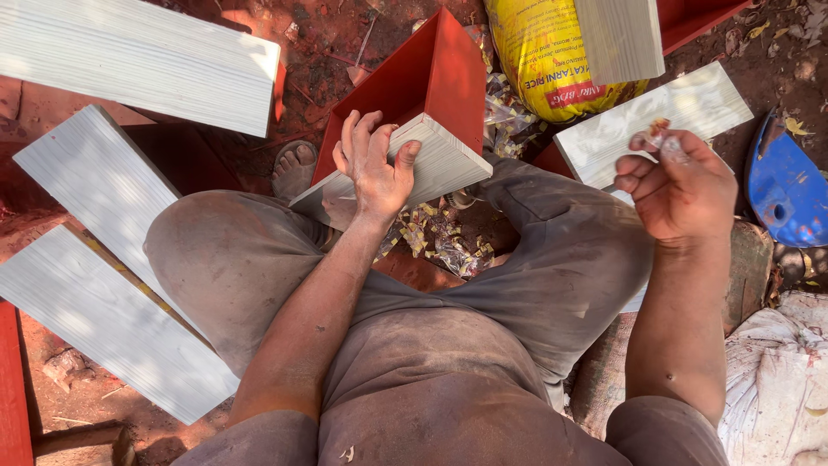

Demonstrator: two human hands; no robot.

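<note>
2 hands busy: left hand point(373, 166) grip clasps board point(431, 164) edge; right hand point(680, 188) pinches small clear wrapper point(662, 138)

Loose grey-white boards point(103, 285) on red dirt at left, yellow printed sack point(539, 60) up top, blue plastic piece point(785, 185) far right, white sack point(776, 388) bottom right, torn foil wrappers point(444, 242) between the knees

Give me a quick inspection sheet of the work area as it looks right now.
Surface: bare red dirt ground.
Job's things: red-and-white board piece between the knees.
Clutter: loose white boards, yellow sack, shiny scraps, blue object.
Grippers: left hand grips the board's white edge; right hand pinches a small item, too small to identify.
Cables: nothing seen.
Surroundings: white cloth at right.
</note>
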